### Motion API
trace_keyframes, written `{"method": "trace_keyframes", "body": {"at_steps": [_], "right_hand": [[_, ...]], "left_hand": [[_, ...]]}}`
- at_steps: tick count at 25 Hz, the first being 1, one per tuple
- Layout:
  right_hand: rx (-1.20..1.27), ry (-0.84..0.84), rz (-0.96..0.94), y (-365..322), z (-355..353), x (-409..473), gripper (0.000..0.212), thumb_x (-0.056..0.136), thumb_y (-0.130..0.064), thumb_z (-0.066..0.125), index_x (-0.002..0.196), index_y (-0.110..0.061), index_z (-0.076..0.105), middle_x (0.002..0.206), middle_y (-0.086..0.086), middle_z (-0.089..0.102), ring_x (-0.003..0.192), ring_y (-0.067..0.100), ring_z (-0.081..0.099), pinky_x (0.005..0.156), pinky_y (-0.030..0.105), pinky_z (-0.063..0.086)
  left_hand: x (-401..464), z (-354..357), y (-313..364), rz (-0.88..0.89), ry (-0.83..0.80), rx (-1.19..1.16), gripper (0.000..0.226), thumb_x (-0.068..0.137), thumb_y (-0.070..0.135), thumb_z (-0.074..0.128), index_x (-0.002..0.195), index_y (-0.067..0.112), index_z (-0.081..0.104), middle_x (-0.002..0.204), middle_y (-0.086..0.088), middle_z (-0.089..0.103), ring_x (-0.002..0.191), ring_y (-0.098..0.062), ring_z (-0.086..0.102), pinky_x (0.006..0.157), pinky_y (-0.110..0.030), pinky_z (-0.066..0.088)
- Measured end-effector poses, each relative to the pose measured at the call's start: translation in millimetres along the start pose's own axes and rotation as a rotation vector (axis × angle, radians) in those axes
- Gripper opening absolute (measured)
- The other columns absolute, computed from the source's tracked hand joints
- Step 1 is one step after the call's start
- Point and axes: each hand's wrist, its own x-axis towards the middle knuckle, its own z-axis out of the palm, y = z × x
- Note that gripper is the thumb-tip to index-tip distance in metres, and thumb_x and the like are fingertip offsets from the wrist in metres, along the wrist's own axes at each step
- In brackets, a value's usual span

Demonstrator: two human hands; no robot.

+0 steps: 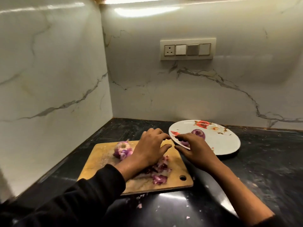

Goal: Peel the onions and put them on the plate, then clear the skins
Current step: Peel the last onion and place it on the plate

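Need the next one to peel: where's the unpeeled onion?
In the head view, the unpeeled onion sits on the cutting board's far-left part, just left of the left hand.

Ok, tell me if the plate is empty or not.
Not empty: one peeled onion sits on the plate, and the right hand partly hides another piece.

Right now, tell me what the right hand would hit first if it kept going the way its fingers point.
The right hand points left, toward the left hand. Its thumb is nearest, so it would likely meet that first, though depth is unclear.
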Motion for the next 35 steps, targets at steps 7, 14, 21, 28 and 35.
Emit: {"method": "trace_keyframes", "body": {"at_steps": [7,14,21,28,35], "right_hand": [[0.036,-0.055,-0.136,-77,52,6,0.039,0.092,-0.034,0.068,0.129,-0.022,0.063,0.121,-0.003,0.066,0.111,0.015,0.059,0.095,0.033,0.05],[-0.064,-0.222,-0.182,-123,94,29,0.036,0.092,-0.037,0.065,0.126,-0.026,0.061,0.124,-0.002,0.061,0.107,0.016,0.058,0.088,0.029,0.05],[-0.066,-0.203,-0.228,-117,104,29,0.031,0.094,-0.035,0.062,0.123,-0.024,0.064,0.115,-0.002,0.06,0.094,0.014,0.057,0.075,0.023,0.042],[-0.054,-0.267,-0.298,-112,101,25,0.027,0.096,-0.036,0.06,0.119,-0.024,0.07,0.108,-0.004,0.071,0.081,0.003,0.052,0.066,0.01,0.032],[0.19,0.047,-0.188,-105,75,21,0.025,0.09,-0.027,0.071,0.114,-0.02,0.07,0.107,-0.006,0.071,0.095,0.005,0.064,0.084,0.032,0.057]], "left_hand": [[-65,-53,-60,-0.171,0.105,-0.038,0.03,0.096,0.036,0.06,0.124,0.026,0.064,0.122,0.003,0.057,0.113,-0.014,0.051,0.096,-0.031,0.042],[-94,-63,-106,-0.39,-0.101,-0.249,0.055,0.098,-0.001,0.041,0.149,0.02,0.042,0.151,-0.003,0.043,0.139,-0.016,0.04,0.114,-0.027,0.032],[-85,-47,-119,-0.357,-0.181,-0.495,0.07,0.087,-0.008,0.06,0.144,0.03,0.046,0.143,0.002,0.051,0.128,-0.01,0.05,0.106,-0.025,0.045],[-74,-52,-129,-0.344,-0.262,-0.617,0.067,0.078,-0.004,0.071,0.13,0.035,0.056,0.133,0.007,0.051,0.118,-0.009,0.056,0.094,-0.024,0.055],[-66,-72,-119,-0.497,-0.097,-0.791,0.05,0.085,0.027,0.077,0.124,0.022,0.047,0.121,-0.005,0.058,0.097,-0.02,0.069,0.071,-0.025,0.057]]}}
